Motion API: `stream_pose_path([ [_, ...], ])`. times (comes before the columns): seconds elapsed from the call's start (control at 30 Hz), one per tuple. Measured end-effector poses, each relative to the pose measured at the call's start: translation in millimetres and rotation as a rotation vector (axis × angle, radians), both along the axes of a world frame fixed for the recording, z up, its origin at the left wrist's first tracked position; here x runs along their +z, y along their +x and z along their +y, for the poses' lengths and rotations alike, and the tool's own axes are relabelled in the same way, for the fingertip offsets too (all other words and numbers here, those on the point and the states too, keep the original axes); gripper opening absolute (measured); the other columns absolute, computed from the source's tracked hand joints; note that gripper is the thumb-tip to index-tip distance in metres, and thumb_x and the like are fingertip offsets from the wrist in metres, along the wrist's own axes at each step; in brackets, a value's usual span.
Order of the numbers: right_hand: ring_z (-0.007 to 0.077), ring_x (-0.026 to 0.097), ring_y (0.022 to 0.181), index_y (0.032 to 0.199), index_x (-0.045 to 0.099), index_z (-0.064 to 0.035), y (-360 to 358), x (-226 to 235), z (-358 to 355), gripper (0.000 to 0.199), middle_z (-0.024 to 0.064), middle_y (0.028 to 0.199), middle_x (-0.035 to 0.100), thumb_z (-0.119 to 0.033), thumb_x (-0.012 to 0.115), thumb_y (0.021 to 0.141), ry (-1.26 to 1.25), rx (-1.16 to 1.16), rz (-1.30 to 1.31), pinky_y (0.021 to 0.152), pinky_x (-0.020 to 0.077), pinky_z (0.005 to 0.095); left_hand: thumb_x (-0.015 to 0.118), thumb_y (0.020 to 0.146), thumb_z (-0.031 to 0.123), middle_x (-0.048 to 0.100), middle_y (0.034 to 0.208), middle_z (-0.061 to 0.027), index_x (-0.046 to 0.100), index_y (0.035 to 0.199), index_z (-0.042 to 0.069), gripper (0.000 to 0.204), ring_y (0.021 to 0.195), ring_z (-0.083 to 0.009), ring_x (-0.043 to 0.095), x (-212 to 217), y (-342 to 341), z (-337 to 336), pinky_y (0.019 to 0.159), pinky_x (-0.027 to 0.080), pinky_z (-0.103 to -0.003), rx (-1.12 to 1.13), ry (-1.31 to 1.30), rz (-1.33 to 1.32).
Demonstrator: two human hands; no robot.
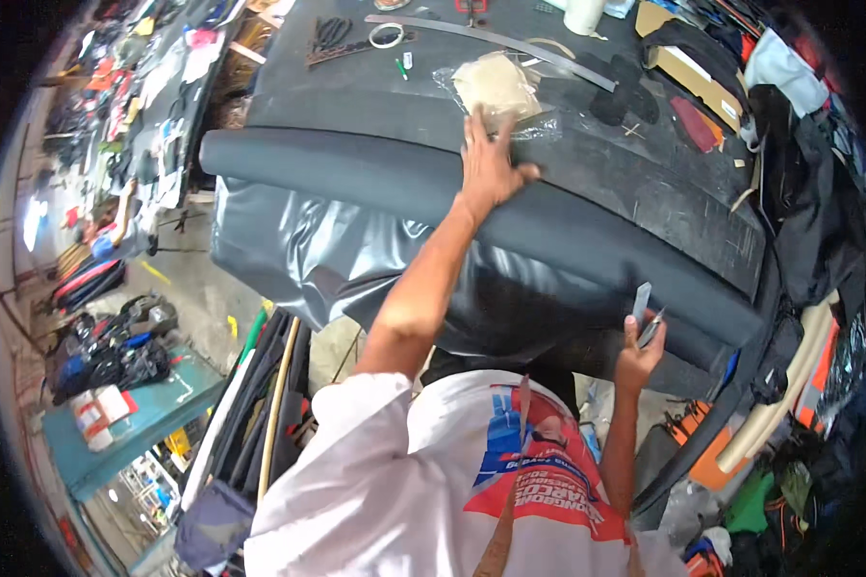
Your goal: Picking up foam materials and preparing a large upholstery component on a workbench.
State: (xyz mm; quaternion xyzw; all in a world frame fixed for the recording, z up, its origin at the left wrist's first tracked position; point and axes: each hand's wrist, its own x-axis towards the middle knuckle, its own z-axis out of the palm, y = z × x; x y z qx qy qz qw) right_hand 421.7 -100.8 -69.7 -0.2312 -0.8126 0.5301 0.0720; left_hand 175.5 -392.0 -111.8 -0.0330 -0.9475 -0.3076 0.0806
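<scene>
A long roll of black leatherette point(356, 168) lies along the near edge of a dark worktable point(356, 67), with a loose shiny flap point(308, 250) hanging down over the edge. My left hand point(491, 159) is stretched forward with fingers spread, pressing flat on top of the roll. Close to my body at the roll's right part, my right hand point(637, 351) grips a small metal blade or scissors point(643, 313), tip up against the hanging material.
On the table lie a clear bag holding beige material point(496, 87), a tape ring point(386, 36), a long metal ruler point(491, 38) and black cut pieces point(625, 91). Black fabric point(818, 192) piles at the right. Rolled materials point(260, 413) and a teal bench point(135, 423) stand on the floor at left.
</scene>
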Motion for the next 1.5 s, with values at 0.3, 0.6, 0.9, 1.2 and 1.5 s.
stream_pose_path([
  [0.3, 0.0182, 0.050, 0.094, 0.110, 0.056, 0.0002, 106, 22, -43, 0.036, 0.0077, 0.100, 0.056, -0.027, 0.070, 0.092, 0.159, -0.277, -0.113, 0.087, 0.0420, 0.0338, 0.071, 0.076, 0.012, 0.062, 0.119, -0.0242, 0.065, 0.118, 0.009, 0.043, 0.108, -0.0419, 0.063, -22, -105, -8, 0.090, 0.053, -0.046, -0.083, -0.111, -0.393],
  [0.6, 0.0122, 0.050, 0.086, 0.113, 0.057, -0.0039, 102, -18, 7, 0.036, 0.0014, 0.097, 0.055, -0.028, 0.073, 0.091, 0.064, -0.403, 0.003, 0.078, 0.0407, 0.0281, 0.066, 0.077, 0.017, 0.068, 0.098, -0.0232, 0.069, 0.098, 0.003, 0.025, 0.093, -0.0435, 0.065, 98, 8, 93, 0.081, 0.053, -0.048, -0.258, 0.344, 0.072],
  [0.9, 0.0075, 0.047, 0.058, 0.108, 0.053, -0.0087, 53, -37, 21, 0.029, -0.0022, 0.073, 0.049, -0.025, 0.071, 0.092, -0.349, -0.414, -0.067, 0.050, 0.0372, 0.0249, 0.060, 0.079, 0.005, 0.060, 0.116, -0.0195, 0.062, 0.116, 0.004, 0.037, 0.111, -0.0397, 0.058, 35, 186, 57, 0.093, 0.049, -0.045, -0.421, 0.215, -0.313],
  [1.2, 0.0089, 0.049, 0.056, 0.107, 0.053, -0.0111, 41, -80, 22, 0.025, -0.0005, 0.075, 0.053, -0.023, 0.070, 0.093, -0.390, -0.374, -0.137, 0.046, 0.0378, 0.0250, 0.079, 0.071, 0.017, 0.049, 0.136, -0.0199, 0.054, 0.132, 0.007, 0.067, 0.126, -0.0401, 0.047, 17, 198, -75, 0.106, 0.039, -0.048, -0.085, 0.053, -0.140],
  [1.5, 0.0085, 0.047, 0.053, 0.105, 0.054, -0.0165, -7, -83, -3, 0.021, -0.0014, 0.073, 0.053, -0.022, 0.071, 0.092, -0.589, -0.546, -0.008, 0.044, 0.0368, 0.0241, 0.085, 0.064, 0.026, 0.040, 0.147, -0.0157, 0.046, 0.141, 0.022, 0.087, 0.135, -0.0364, 0.040, 27, 64, -182, 0.111, 0.023, -0.067, -0.255, -0.647, -0.046],
])
